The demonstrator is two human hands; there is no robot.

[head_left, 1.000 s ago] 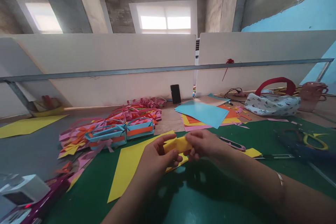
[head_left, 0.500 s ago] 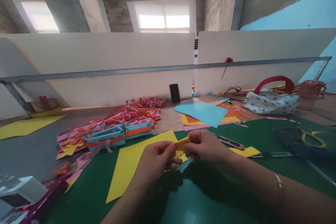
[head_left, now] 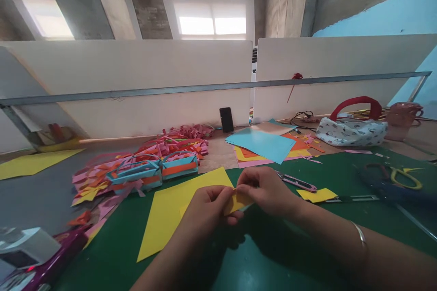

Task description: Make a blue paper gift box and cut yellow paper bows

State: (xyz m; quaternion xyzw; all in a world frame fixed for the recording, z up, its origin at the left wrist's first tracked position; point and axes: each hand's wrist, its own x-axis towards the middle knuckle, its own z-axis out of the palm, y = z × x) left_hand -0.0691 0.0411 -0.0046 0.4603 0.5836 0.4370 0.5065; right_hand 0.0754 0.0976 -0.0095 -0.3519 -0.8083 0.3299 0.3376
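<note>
Where both hands meet above the green cutting mat (head_left: 259,254), left hand (head_left: 208,211) and right hand (head_left: 268,191) pinch one small folded yellow paper piece (head_left: 237,201), beside a large yellow paper sheet (head_left: 170,211).

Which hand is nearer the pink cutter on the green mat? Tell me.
Right. The right hand lies just beside the pink cutter; the left hand is farther off, past the yellow paper piece both hold.
</note>
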